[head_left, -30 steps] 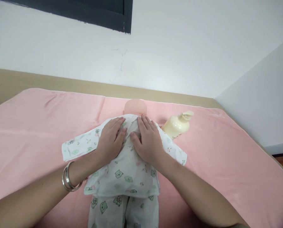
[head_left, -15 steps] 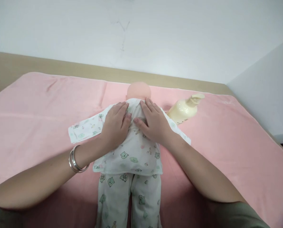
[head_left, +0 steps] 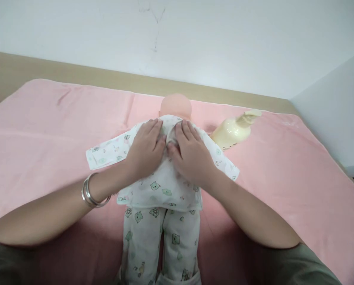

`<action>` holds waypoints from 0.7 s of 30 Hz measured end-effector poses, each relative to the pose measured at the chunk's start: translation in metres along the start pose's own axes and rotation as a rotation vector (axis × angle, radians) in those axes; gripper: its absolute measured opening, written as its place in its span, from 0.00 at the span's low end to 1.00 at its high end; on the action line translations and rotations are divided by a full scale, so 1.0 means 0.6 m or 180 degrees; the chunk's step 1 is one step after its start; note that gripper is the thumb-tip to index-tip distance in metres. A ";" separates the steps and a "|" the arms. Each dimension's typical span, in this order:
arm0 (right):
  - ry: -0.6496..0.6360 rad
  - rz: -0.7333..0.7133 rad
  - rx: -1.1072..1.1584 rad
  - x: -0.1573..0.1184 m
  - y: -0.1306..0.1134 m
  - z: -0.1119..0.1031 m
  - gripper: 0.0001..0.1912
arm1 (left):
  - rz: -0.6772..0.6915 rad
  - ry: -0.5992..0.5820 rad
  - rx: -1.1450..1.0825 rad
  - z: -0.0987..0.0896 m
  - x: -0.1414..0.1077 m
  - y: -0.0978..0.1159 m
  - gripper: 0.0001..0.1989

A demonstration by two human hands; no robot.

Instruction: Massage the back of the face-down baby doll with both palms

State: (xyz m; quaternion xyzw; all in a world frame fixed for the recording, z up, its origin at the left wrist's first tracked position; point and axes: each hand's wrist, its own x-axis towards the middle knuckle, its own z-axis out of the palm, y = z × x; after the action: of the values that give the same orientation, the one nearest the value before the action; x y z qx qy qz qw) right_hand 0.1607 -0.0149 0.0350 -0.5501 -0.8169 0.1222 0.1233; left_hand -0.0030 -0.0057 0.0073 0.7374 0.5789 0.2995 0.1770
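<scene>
A baby doll lies on a pink sheet, its bald head towards the wall. It wears a white printed top and matching trousers. My left hand rests flat on the left side of the doll's upper body, fingers stretched towards its head. On the other side my right hand lies spread over the cloth in the same way. The two thumbs are close together at the middle of the top, where the fabric creases. Both hands cover part of the chest area, and neither grips anything that shows.
A cream pump bottle lies tilted on the pink sheet, close to the doll's right-hand sleeve in view. Behind the sheet runs a light wooden edge along a white wall. Another wall meets it at right.
My hands stay on the top, the right hand shifted slightly down the cloth relative to the doll. The whole scene sits a little higher in view, showing more of the trouser legs.
</scene>
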 end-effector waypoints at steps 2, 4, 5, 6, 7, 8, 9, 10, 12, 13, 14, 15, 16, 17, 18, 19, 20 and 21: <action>-0.0034 0.0281 0.0296 0.026 0.023 -0.002 0.39 | 0.0341 0.0070 0.0126 0.008 -0.028 0.012 0.33; -0.0014 0.0478 0.0394 0.040 0.034 -0.001 0.40 | 0.0555 0.0075 0.0121 0.012 -0.043 0.017 0.31; 0.0014 0.0504 0.0358 0.039 0.032 -0.001 0.40 | 0.0549 0.0066 0.0068 0.013 -0.042 0.015 0.30; 0.0049 0.0483 0.0269 0.033 0.026 0.001 0.39 | 0.0475 0.0059 -0.0008 0.012 -0.036 0.010 0.30; 0.0079 0.0425 0.0135 0.022 0.015 0.003 0.38 | 0.0354 0.0060 -0.0096 0.010 -0.025 0.003 0.31; 0.0112 0.0336 -0.0030 0.007 0.001 0.004 0.37 | 0.0214 0.0064 -0.0182 0.008 -0.012 -0.005 0.31; 0.0145 0.0205 -0.0196 -0.010 -0.013 0.006 0.36 | 0.0082 0.0068 -0.0260 0.005 0.002 -0.013 0.32; 0.0158 0.0041 -0.0346 -0.026 -0.026 0.008 0.36 | -0.0028 0.0078 -0.0328 0.004 0.014 -0.021 0.32; 0.0155 -0.0291 -0.0529 -0.050 -0.043 0.009 0.35 | -0.0133 0.0117 -0.0416 0.003 0.029 -0.031 0.30; 0.0147 -0.0406 -0.0544 -0.053 -0.044 0.009 0.34 | -0.0124 0.0147 -0.0421 0.004 0.030 -0.033 0.29; 0.0118 -0.0464 -0.0507 -0.050 -0.041 0.008 0.34 | -0.0081 0.0183 -0.0398 0.007 0.027 -0.032 0.29; 0.0077 -0.0446 -0.0423 -0.041 -0.033 0.006 0.34 | -0.0016 0.0225 -0.0353 0.010 0.021 -0.029 0.29; 0.0038 -0.0347 -0.0306 -0.026 -0.022 0.004 0.34 | 0.0065 0.0266 -0.0300 0.013 0.012 -0.024 0.29; -0.0022 -0.0218 -0.0167 -0.010 -0.009 0.002 0.35 | 0.0156 0.0308 -0.0249 0.016 0.001 -0.019 0.29; -0.0027 -0.0023 -0.0022 0.007 0.003 0.000 0.36 | 0.0249 0.0356 -0.0209 0.019 -0.009 -0.014 0.29; -0.0057 0.0127 0.0087 0.020 0.013 -0.002 0.37 | 0.0340 0.0401 -0.0184 0.021 -0.017 -0.010 0.28; -0.0058 0.0236 0.0153 0.028 0.018 -0.003 0.38 | 0.0415 0.0438 -0.0174 0.021 -0.023 -0.007 0.27; -0.0034 0.0307 0.0163 0.030 0.019 -0.004 0.38 | 0.0462 0.0459 -0.0175 0.021 -0.026 -0.007 0.26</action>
State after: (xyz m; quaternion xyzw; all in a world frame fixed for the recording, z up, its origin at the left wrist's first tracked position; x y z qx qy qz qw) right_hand 0.1645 0.0063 0.0345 -0.5848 -0.7866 0.1519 0.1270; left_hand -0.0003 -0.0181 -0.0085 0.7488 0.5268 0.3796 0.1330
